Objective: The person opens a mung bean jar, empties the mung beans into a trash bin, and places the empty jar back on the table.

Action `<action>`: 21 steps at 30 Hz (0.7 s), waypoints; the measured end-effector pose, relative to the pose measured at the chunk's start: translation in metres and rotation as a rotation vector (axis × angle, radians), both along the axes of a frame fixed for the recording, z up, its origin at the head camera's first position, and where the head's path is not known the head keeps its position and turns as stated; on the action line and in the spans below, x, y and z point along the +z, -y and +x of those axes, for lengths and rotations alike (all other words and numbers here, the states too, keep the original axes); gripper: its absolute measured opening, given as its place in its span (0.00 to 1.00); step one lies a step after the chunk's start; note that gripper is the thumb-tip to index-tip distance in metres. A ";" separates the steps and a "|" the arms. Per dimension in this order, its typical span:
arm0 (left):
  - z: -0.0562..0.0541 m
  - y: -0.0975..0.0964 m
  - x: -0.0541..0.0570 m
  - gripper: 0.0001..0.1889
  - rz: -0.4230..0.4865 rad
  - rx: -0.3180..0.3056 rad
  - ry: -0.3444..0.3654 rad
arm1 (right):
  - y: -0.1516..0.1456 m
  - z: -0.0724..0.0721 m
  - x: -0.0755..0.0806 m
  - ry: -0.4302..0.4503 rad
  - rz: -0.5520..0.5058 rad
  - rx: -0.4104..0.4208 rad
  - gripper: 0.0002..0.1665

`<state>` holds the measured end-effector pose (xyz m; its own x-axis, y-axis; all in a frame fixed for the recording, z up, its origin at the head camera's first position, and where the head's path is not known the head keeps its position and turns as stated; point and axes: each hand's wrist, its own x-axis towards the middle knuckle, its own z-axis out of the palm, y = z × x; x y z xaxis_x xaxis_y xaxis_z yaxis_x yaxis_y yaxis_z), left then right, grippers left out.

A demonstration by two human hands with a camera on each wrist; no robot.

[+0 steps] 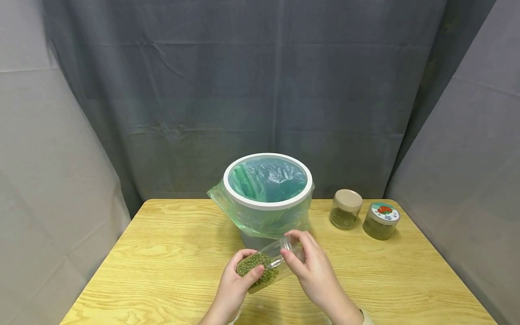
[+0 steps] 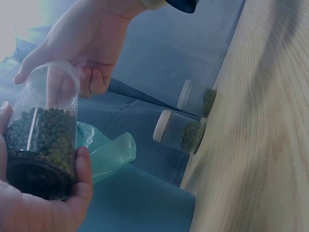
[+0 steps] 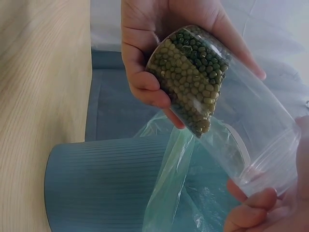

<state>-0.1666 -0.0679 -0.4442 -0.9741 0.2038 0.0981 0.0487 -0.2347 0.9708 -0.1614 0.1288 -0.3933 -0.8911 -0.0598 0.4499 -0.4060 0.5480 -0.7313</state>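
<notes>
A clear jar point(image 1: 265, 269) partly filled with green beans point(image 3: 190, 72) is held tilted in front of the bin, its mouth end up to the right. My left hand point(image 1: 235, 282) grips it around the bottom, thumb on the near side. At the ridged mouth end point(image 3: 273, 159), the thumb and fingers of my right hand point(image 1: 310, 266) curl round the rim. Whether a clear lid sits there I cannot tell. The beans lie against the jar's base in the right wrist view.
Just behind the hands stands a grey bin point(image 3: 111, 183) with a white rim ring point(image 1: 268, 206) and a green plastic liner point(image 1: 260, 221). At the table's back right are a beige-lidded jar point(image 1: 346, 208) and a jar with a tomato-picture lid point(image 1: 381, 221). Grey cloth surrounds the wooden table point(image 1: 162, 271).
</notes>
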 end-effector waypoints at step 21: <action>0.000 0.003 0.000 0.25 0.022 -0.046 0.012 | 0.002 0.005 -0.002 -0.003 -0.013 -0.008 0.18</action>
<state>-0.1663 -0.0704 -0.4442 -0.9649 0.2459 0.0918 0.0261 -0.2581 0.9658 -0.1565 0.1265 -0.3954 -0.8901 -0.0473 0.4533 -0.4041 0.5417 -0.7371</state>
